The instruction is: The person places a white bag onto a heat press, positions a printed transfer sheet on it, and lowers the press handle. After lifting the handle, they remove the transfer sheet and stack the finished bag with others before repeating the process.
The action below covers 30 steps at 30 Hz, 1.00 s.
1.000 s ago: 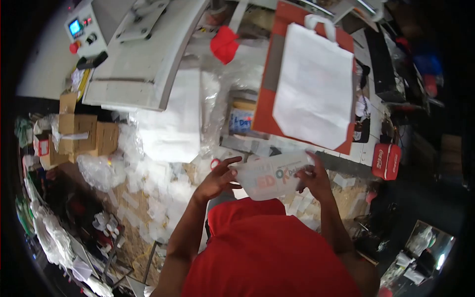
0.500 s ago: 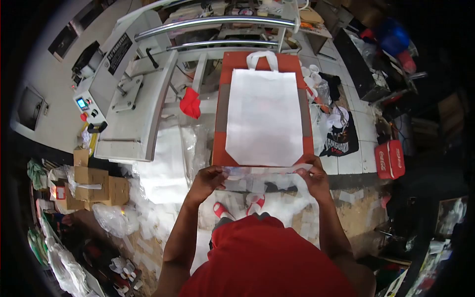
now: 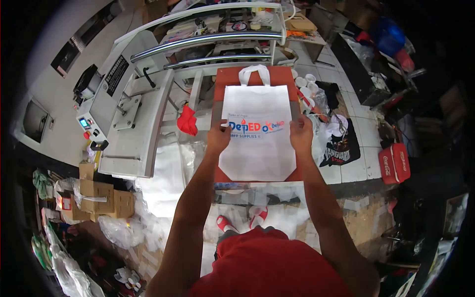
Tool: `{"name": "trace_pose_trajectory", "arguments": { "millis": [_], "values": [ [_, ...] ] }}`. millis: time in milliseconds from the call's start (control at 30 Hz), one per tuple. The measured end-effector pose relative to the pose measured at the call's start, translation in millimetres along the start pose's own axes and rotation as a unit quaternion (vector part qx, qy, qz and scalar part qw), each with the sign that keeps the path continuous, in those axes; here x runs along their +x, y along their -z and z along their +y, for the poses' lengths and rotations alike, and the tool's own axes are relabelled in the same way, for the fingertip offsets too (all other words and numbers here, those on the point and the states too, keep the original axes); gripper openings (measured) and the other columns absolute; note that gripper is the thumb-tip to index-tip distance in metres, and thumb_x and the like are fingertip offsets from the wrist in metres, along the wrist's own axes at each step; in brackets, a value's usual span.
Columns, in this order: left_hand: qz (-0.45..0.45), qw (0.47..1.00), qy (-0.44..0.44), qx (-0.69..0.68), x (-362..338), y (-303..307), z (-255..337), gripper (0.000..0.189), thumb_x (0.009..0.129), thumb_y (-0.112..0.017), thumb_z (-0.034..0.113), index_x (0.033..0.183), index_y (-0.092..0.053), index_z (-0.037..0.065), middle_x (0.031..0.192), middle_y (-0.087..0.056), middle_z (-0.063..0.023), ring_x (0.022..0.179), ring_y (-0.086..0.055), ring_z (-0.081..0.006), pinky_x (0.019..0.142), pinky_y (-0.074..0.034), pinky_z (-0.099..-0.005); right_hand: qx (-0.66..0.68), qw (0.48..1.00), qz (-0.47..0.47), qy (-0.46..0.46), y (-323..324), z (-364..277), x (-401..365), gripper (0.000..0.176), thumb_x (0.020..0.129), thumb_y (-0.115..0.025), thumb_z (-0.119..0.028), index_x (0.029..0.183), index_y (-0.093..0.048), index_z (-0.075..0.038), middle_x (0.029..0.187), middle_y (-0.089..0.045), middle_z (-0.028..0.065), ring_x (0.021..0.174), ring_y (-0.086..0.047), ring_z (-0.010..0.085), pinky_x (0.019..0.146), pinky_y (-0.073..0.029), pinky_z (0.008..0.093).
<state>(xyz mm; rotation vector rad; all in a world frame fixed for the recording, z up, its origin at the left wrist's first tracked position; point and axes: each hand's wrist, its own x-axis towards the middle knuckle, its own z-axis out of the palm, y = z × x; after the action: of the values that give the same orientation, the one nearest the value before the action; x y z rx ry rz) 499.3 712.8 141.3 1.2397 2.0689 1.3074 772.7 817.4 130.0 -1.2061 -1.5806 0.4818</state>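
Observation:
A white tote bag (image 3: 257,163) lies flat on an orange-red board (image 3: 216,79), its handles at the far end. Across its middle spreads a clear film (image 3: 255,127) printed with blue and red lettering. My left hand (image 3: 219,134) pinches the film's left edge at the bag's side. At the opposite edge, my right hand (image 3: 301,132) holds the film's right end between its fingers. Both hands are over the borders of the bag.
A heat-press machine (image 3: 118,104) with metal rails (image 3: 208,39) stands left and beyond the board. A red cloth (image 3: 187,120) hangs on its frame. Cardboard boxes (image 3: 96,198) are at the left, a black printed bag (image 3: 341,148) and a red cooler (image 3: 394,163) at the right.
Both hands have moved forward from the board's near edge to the middle of the bag, carrying the film. Its printed lettering now shows over the white fabric.

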Motion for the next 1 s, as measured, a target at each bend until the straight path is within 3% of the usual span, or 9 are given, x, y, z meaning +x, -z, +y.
{"name": "trace_pose_trajectory", "arguments": {
  "millis": [33, 167, 233, 267, 333, 367, 467, 500, 1000],
  "values": [
    [0.003, 0.999, -0.003, 0.032, 7.4, -7.2, -2.9, 0.033, 0.084, -0.066, 0.013, 0.113, -0.060, -0.002, 0.079, -0.070, -0.0164, 0.072, -0.070, -0.0263, 0.066, -0.054, -0.0372, -0.009, 0.999, -0.016, 0.031, -2.8, 10.1, -5.5, 0.040, 0.083, -0.065, -0.011, 0.119, -0.053, 0.002, 0.114, -0.055, 0.0218, 0.107, -0.054, 0.0351, 0.093, -0.043, 0.0432],
    [-0.002, 0.993, -0.037, 0.108, 30.0, -25.9, -20.8, 0.036, 0.084, -0.065, 0.016, 0.115, -0.059, -0.003, 0.080, -0.071, -0.0159, 0.073, -0.070, -0.0310, 0.070, -0.054, -0.0408, -0.151, 0.968, -0.114, 0.162, 10.5, -14.7, -31.6, 0.046, 0.082, -0.063, -0.012, 0.124, -0.052, 0.001, 0.121, -0.053, 0.0189, 0.114, -0.050, 0.0360, 0.098, -0.040, 0.0436],
    [0.006, 0.996, 0.023, 0.091, 21.5, -23.1, -8.7, 0.036, 0.084, -0.063, 0.015, 0.116, -0.058, -0.002, 0.094, -0.069, -0.0180, 0.088, -0.067, -0.0348, 0.081, -0.052, -0.0435, -0.183, 0.941, -0.209, 0.193, 4.4, -6.4, -46.7, 0.047, 0.081, -0.062, -0.017, 0.125, -0.053, -0.002, 0.130, -0.051, 0.0150, 0.122, -0.045, 0.0355, 0.103, -0.038, 0.0457],
    [0.005, 0.996, 0.022, 0.090, 16.9, -24.9, -14.2, 0.036, 0.084, -0.063, 0.015, 0.116, -0.058, -0.002, 0.094, -0.069, -0.0180, 0.088, -0.067, -0.0348, 0.081, -0.052, -0.0435, -0.183, 0.941, -0.208, 0.193, 4.0, -1.6, -51.9, 0.047, 0.081, -0.062, -0.017, 0.125, -0.053, -0.002, 0.130, -0.051, 0.0150, 0.122, -0.045, 0.0355, 0.103, -0.038, 0.0457],
    [0.115, 0.950, -0.200, 0.209, 1.9, -23.7, -25.8, 0.040, 0.083, -0.063, 0.015, 0.119, -0.056, -0.001, 0.112, -0.062, -0.0209, 0.104, -0.058, -0.0386, 0.092, -0.046, -0.0446, -0.217, 0.932, -0.240, 0.166, 2.2, 4.5, -57.6, 0.046, 0.083, -0.061, -0.019, 0.126, -0.055, -0.004, 0.136, -0.048, 0.0129, 0.130, -0.039, 0.0335, 0.105, -0.035, 0.0477],
    [0.063, 0.964, -0.186, 0.177, -11.7, -19.3, -17.2, 0.040, 0.083, -0.061, 0.012, 0.121, -0.056, 0.000, 0.119, -0.055, -0.0206, 0.112, -0.051, -0.0404, 0.098, -0.041, -0.0472, -0.214, 0.932, -0.239, 0.168, 0.5, 5.1, -57.5, 0.046, 0.083, -0.061, -0.019, 0.126, -0.055, -0.004, 0.136, -0.048, 0.0129, 0.130, -0.039, 0.0335, 0.105, -0.035, 0.0477],
    [0.020, 0.941, -0.243, 0.235, -39.9, -15.8, -5.4, 0.043, 0.083, -0.061, 0.013, 0.123, -0.055, -0.001, 0.121, -0.055, -0.0206, 0.113, -0.051, -0.0404, 0.098, -0.041, -0.0482, -0.225, 0.933, -0.244, 0.141, 0.0, 6.3, -61.1, 0.044, 0.084, -0.059, -0.021, 0.125, -0.057, -0.006, 0.140, -0.046, 0.0098, 0.133, -0.036, 0.0333, 0.105, -0.034, 0.0498],
    [-0.006, 0.940, -0.225, 0.255, -42.6, -17.9, -12.1, 0.046, 0.085, -0.060, 0.020, 0.126, -0.053, 0.000, 0.132, -0.050, -0.0190, 0.125, -0.044, -0.0402, 0.104, -0.037, -0.0505, -0.232, 0.929, -0.251, 0.143, 0.3, 6.4, -60.9, 0.044, 0.084, -0.059, -0.020, 0.126, -0.056, -0.007, 0.140, -0.046, 0.0093, 0.133, -0.035, 0.0332, 0.106, -0.033, 0.0491],
    [-0.001, 0.930, -0.232, 0.284, -48.6, -29.3, -42.9, 0.051, 0.088, -0.056, 0.022, 0.132, -0.050, -0.004, 0.139, -0.046, -0.0204, 0.131, -0.039, -0.0424, 0.111, -0.031, -0.0490, -0.234, 0.927, -0.254, 0.149, 1.2, 5.3, -61.6, 0.045, 0.085, -0.058, -0.020, 0.129, -0.055, -0.009, 0.141, -0.045, 0.0079, 0.135, -0.035, 0.0313, 0.107, -0.031, 0.0492]
  ]
}}
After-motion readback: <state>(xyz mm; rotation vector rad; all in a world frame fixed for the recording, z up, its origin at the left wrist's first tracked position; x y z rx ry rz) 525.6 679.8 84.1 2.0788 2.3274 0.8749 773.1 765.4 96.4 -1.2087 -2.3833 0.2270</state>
